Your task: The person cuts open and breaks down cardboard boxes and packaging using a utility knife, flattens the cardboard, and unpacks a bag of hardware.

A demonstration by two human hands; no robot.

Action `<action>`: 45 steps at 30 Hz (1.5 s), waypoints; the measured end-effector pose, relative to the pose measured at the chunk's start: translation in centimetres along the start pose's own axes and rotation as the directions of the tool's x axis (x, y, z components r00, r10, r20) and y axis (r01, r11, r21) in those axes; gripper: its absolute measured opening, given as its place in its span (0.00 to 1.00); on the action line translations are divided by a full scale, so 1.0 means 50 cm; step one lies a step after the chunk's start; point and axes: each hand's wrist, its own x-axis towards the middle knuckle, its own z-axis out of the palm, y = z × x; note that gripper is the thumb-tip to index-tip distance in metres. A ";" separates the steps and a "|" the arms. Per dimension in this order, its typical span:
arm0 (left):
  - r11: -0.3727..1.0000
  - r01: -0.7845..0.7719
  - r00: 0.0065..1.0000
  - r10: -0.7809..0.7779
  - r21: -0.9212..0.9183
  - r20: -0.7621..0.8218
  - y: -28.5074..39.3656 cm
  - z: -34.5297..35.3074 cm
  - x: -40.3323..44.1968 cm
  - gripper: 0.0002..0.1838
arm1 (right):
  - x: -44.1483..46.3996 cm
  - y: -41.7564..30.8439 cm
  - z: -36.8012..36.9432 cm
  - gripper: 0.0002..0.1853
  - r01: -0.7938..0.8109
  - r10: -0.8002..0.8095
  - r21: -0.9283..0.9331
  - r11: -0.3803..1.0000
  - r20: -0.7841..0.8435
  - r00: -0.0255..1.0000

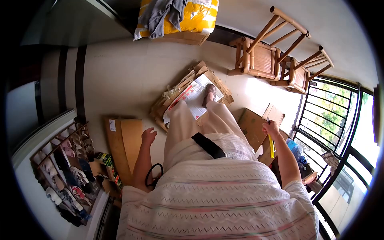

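My right hand (271,128) is closed around a yellow utility knife (272,147). Its handle hangs below the fist, and a thin tip shows above it. Cardboard boxes (253,127) stand just beyond that hand. My left hand (149,137) hangs at my side with its fingers loosely bent and slightly apart, and nothing shows in it. Near it a tall brown carton (127,146) rests on the floor. In front of me lies a pile of flattened cardboard (192,76) with a white sheet (195,96) on top; my shod foot (209,93) is on it.
Two bamboo chairs (260,56) stand by the wall at the upper right. A yellow package (200,18) with grey cloth (164,18) sits at the top. A shoe rack (68,168) is at left, a barred window (330,112) at right.
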 end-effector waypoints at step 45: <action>0.576 -0.316 0.946 0.134 -0.754 -0.294 0.113 -0.191 -0.212 0.13 | 0.002 -0.182 0.118 0.09 0.297 -0.207 -0.278 0.914 0.310 0.928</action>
